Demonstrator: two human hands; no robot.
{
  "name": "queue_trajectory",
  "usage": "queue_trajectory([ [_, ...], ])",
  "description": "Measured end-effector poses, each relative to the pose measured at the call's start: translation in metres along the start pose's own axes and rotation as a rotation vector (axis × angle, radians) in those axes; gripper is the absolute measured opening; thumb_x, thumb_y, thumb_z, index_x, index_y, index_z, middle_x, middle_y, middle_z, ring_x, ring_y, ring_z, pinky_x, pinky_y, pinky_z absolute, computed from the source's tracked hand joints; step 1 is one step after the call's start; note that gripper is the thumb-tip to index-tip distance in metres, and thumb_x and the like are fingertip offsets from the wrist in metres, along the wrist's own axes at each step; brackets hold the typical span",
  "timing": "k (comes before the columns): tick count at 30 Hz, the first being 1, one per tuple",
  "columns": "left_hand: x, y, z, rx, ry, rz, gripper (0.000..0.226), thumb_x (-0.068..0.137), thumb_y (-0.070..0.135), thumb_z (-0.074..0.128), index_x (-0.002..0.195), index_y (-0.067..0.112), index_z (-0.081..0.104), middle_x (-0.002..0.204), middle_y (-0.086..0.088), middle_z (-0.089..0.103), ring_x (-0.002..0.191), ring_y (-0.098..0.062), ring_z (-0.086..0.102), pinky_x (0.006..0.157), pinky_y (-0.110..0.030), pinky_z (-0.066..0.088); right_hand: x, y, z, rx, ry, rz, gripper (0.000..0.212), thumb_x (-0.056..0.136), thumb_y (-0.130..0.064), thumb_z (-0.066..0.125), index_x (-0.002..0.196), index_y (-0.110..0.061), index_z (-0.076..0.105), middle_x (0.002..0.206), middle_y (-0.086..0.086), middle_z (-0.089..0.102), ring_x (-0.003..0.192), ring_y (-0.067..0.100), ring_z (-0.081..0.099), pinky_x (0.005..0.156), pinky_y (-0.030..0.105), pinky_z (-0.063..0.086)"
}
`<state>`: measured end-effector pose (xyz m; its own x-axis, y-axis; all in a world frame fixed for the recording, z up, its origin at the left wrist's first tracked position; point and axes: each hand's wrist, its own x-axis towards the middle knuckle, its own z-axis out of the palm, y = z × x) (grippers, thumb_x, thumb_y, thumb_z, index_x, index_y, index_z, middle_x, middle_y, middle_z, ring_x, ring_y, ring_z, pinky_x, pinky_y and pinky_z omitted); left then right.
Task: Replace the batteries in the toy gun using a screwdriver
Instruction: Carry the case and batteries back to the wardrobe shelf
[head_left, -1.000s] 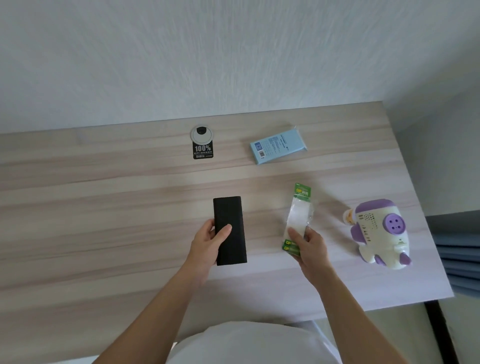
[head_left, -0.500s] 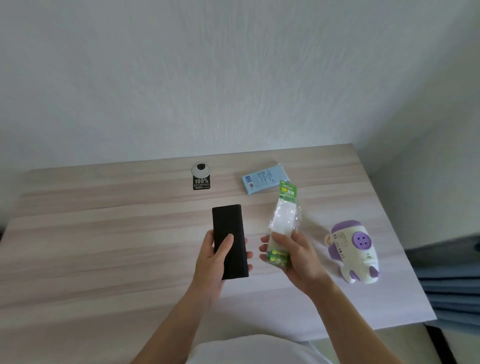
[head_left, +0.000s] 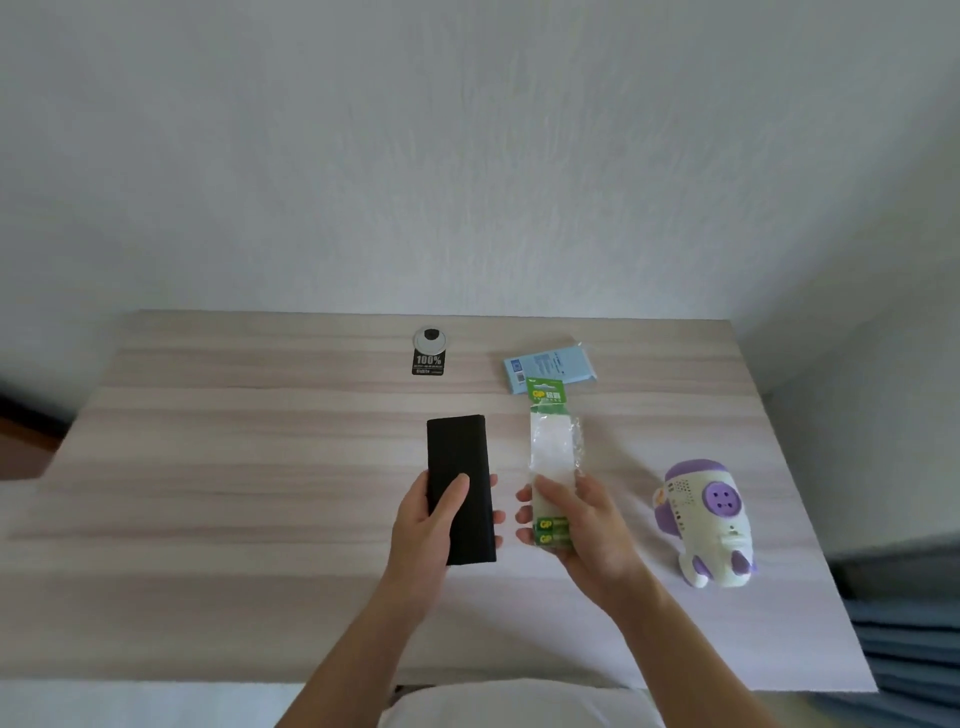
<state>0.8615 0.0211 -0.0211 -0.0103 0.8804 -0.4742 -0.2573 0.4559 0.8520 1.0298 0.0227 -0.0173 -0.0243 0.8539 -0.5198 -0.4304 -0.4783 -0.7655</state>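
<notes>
- Head view: your left hand (head_left: 436, 525) grips the black case (head_left: 460, 483).
- Your right hand (head_left: 587, 530) grips the battery pack (head_left: 553, 447).
- Toy gun (head_left: 711, 525) rests on the surface (head_left: 260, 467).

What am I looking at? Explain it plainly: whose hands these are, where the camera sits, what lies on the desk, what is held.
No machine: the two grips are a person's bare hands. The picture comes from a head-worn camera looking forward and down. The left grip holds a flat black case, thumb on top. The right grip holds a green-labelled battery pack. On the wooden desk: a white and purple toy gun at the right, untouched; farther back a blue packet and a round cable port. No screwdriver shows.
</notes>
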Motion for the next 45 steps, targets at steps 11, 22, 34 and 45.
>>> queue_trajectory([
  [11, -0.061, -0.042, 0.012, -0.128, 0.371, 0.094, 0.025, 0.101, 0.022, 0.053, 0.125, 0.016, 0.056, 0.107, -0.01, 0.075, 0.083, -0.035, 0.073, 0.068, -0.045, 0.06, -0.013, 0.012, -0.014, -0.274, -0.216, 0.125, 0.016, 0.099, -0.011, 0.056, 0.115, -0.012, 0.057, 0.093, 0.015, 0.072, 0.072, 0.029, 0.07, 0.062, 0.039, 0.058],
  [22, -0.173, -0.103, -0.01, -0.329, 0.838, 0.127, 0.021, 0.101, 0.021, 0.055, 0.12, 0.014, 0.06, 0.105, -0.01, 0.075, 0.083, -0.035, 0.073, 0.07, -0.046, 0.06, -0.055, 0.075, 0.02, -0.543, -0.558, 0.288, 0.017, 0.1, -0.016, 0.055, 0.117, -0.014, 0.058, 0.088, 0.009, 0.073, 0.067, 0.022, 0.07, 0.061, 0.036, 0.059],
  [34, -0.279, -0.146, -0.055, -0.523, 1.232, 0.219, 0.022, 0.102, 0.02, 0.053, 0.122, 0.013, 0.058, 0.106, -0.011, 0.075, 0.085, -0.039, 0.072, 0.071, -0.049, 0.06, -0.128, 0.153, 0.083, -0.801, -0.951, 0.394, 0.01, 0.101, -0.017, 0.054, 0.109, -0.016, 0.06, 0.088, 0.009, 0.072, 0.07, 0.024, 0.07, 0.066, 0.039, 0.06],
  [45, -0.331, -0.171, -0.159, -0.604, 1.375, 0.205, 0.027, 0.101, 0.023, 0.055, 0.126, 0.013, 0.055, 0.107, -0.007, 0.075, 0.086, -0.038, 0.073, 0.079, -0.06, 0.059, -0.173, 0.237, 0.183, -0.919, -1.068, 0.418, 0.01, 0.1, -0.014, 0.055, 0.108, -0.014, 0.059, 0.087, 0.01, 0.071, 0.066, 0.024, 0.068, 0.059, 0.035, 0.058],
])
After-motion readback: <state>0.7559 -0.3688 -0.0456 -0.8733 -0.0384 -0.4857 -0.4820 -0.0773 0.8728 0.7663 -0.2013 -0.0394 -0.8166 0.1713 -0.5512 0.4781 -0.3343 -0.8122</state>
